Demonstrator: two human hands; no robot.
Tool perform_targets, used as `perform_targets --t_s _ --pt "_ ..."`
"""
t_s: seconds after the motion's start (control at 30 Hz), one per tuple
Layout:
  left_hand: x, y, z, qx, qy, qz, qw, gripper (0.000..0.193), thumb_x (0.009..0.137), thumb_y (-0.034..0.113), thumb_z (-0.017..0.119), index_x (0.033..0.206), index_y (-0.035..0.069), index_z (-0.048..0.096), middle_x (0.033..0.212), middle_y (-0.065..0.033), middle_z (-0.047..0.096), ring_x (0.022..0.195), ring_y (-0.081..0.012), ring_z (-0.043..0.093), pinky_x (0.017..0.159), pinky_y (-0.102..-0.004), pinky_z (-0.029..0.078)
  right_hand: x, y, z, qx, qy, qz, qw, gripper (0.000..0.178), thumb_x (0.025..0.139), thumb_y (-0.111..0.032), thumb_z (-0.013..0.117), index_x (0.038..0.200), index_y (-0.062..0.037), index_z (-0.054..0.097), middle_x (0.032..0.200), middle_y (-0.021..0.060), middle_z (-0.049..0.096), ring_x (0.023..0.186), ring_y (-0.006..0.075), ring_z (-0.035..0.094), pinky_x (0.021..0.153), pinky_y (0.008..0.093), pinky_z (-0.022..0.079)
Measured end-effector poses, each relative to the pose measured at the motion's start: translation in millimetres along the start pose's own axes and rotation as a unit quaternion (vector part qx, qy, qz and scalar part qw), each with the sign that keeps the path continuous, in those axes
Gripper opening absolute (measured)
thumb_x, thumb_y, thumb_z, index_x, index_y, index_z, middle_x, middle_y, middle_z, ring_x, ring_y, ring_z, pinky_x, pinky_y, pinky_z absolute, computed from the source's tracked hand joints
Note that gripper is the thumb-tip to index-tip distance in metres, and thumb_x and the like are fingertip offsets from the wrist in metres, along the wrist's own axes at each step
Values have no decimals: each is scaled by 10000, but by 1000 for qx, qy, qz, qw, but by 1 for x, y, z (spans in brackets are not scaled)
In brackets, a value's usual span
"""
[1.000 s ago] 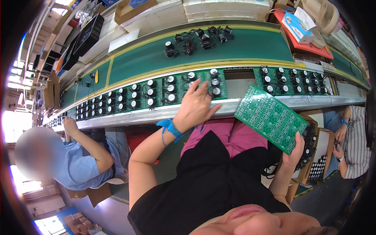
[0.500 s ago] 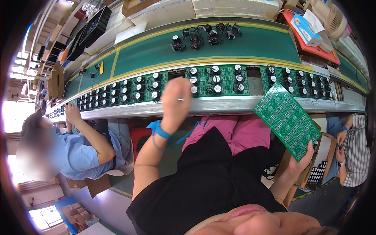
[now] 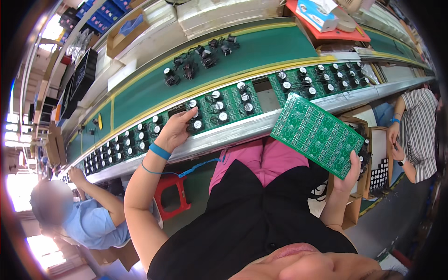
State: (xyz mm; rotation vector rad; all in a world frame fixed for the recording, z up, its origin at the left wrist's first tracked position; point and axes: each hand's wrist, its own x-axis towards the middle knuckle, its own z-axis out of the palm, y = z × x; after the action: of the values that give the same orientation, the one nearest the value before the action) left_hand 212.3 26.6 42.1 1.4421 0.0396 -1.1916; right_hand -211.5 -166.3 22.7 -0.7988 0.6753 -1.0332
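My right hand (image 3: 347, 175) grips the lower right corner of a bare green circuit board (image 3: 317, 133), holding it tilted in front of the rail. On the left, my left hand (image 3: 175, 129) reaches to the rail with its fingers stretched out and apart. Its fingertips rest by the left edge of a populated circuit board (image 3: 212, 109), which carries black parts with round white tops and black wires. Nothing shows lifted in that hand. A blue wrist strap (image 3: 160, 150) with a coiled cord circles my left wrist.
A metal rail (image 3: 224, 135) carries a row of boards, with a gap (image 3: 266, 95) right of the middle. Several wired black parts (image 3: 189, 70) lie on the green belt (image 3: 266, 44). A red stool (image 3: 172, 196) stands below. Co-workers sit left and right; cartons (image 3: 354, 205) stand at right.
The view has turned, so the rail now slopes up to the right. My left hand stays at the board's edge, its fingers now more visible. The bare board remains in my right hand.
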Motion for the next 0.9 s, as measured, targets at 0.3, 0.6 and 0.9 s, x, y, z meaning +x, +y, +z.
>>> perform_targets --t_s 0.3,0.6,0.9 --pt "20 -11 5 -19 22 27 999 293 818 112 693 1052 29 536 962 -69 629 864 -181 626 766 -325 531 -3 -1 -8 -10 19 -8 1000 316 945 -175 450 1160 42 528 1095 108 612 962 178 608 849 320 481" --pt "-2 -2 4 -16 13 79 997 268 817 101 678 1043 32 552 942 -52 615 856 -175 616 776 -320 522 -8 -6 -14 0 28 -27 999 301 950 -173 452 1157 28 536 1106 99 610 976 177 604 857 328 483" --pt "1 11 60 -51 -23 119 991 319 824 114 680 1097 33 537 979 -50 613 845 -170 610 760 -324 522 -20 -15 -40 -7 85 -47 995 316 945 -195 463 1163 24 529 1109 103 606 972 184 603 852 328 482"
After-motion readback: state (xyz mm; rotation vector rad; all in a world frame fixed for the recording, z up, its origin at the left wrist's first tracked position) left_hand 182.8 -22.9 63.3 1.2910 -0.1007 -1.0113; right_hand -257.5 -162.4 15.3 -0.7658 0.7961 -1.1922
